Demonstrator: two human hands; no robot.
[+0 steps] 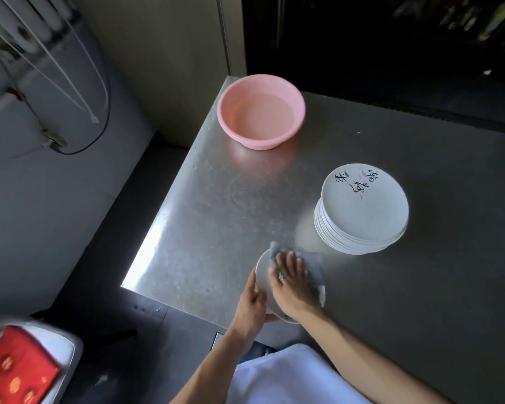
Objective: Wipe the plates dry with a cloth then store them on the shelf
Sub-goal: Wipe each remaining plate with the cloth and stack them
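While the left grip (252, 307) curls its fingers round the left rim of a white plate (262, 272), the right grip (292, 282) lies flat with straight fingers, pressing a grey cloth (315, 268) onto the plate's face. This held plate is near the stack of plates (362, 211), below and left of it and not touching it. The stack rests on the metal surface (210, 228), and its top plate bears black writing and pink marks. A pink basin (231, 123) holding water stands well apart from the stack, above and left of it. A red patterned cushion (15, 371) lies far to the stack's lower left, off the surface.
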